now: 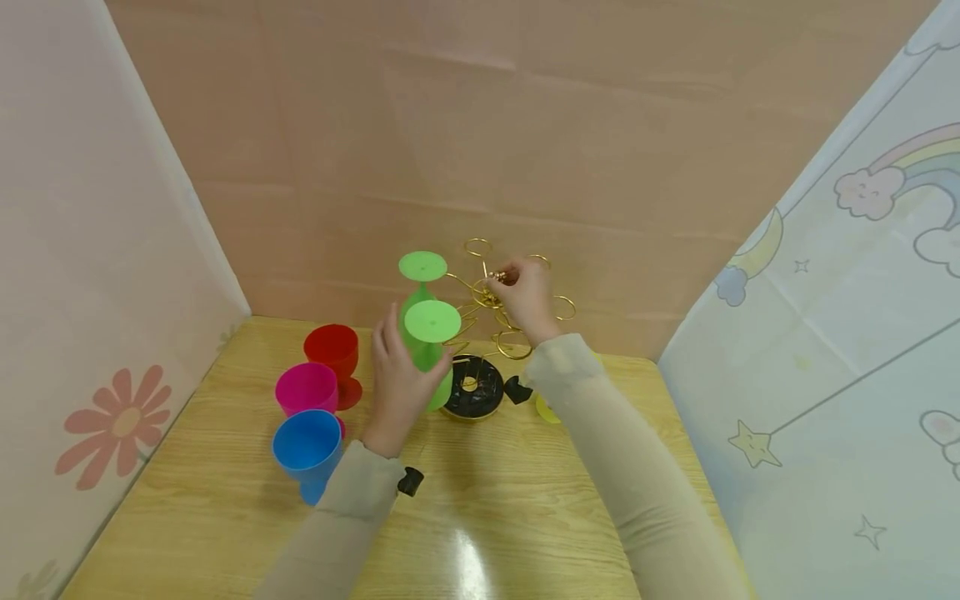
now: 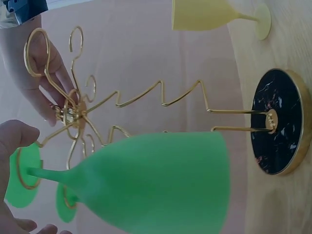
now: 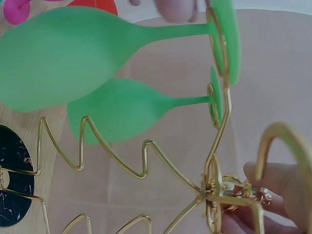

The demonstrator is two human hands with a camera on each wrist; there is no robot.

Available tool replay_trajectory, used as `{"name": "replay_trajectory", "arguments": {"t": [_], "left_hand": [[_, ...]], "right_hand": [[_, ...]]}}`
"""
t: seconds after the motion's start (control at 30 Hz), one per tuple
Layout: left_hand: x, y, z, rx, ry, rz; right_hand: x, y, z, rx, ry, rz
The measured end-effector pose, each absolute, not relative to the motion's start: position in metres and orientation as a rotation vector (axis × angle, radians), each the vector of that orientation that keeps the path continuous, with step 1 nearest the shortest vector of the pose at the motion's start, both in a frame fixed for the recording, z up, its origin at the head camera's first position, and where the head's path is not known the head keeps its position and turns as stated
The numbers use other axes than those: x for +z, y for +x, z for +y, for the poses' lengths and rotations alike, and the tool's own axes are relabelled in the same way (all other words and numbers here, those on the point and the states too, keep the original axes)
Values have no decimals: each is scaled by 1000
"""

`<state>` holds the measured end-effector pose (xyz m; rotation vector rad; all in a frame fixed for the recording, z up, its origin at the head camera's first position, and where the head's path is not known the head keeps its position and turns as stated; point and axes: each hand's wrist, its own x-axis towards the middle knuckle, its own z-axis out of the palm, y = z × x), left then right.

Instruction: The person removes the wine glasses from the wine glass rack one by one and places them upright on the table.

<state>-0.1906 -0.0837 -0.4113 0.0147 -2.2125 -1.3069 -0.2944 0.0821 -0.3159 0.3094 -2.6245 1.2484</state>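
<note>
A gold wire goblet rack [image 2: 163,103] stands on a round black base [image 1: 480,406]. Two green goblets hang upside down from its rings by their feet, one nearer [image 2: 161,183] and one farther [image 3: 119,109]. My right hand [image 1: 527,296] pinches the gold ornament [image 3: 239,187] at the top of the rack. Around the nearer green goblet, my left hand [image 1: 401,379] has its thumb and fingers spread on either side of the stem. The thumb [image 2: 19,136] lies close to that goblet's foot; whether it touches is unclear.
Upright at the left of the table [image 1: 480,533] are a red goblet [image 1: 332,350], a magenta goblet [image 1: 307,389] and a blue goblet [image 1: 307,446]. A yellow goblet [image 2: 209,14] stands to the right of the rack, mostly behind my right arm. Cloth-covered walls close in the table.
</note>
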Motion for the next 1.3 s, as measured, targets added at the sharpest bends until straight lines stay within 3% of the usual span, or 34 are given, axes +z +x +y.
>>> {"name": "replay_trajectory", "arguments": {"t": [0.37, 1.3], "left_hand": [[-433, -195, -88, -1517, 96, -2304], [-465, -191, -95, -1435, 48, -2405]], "right_hand": [[-321, -294, 81, 1162, 325, -2629], [-325, -286, 68, 966, 373, -2604]]}}
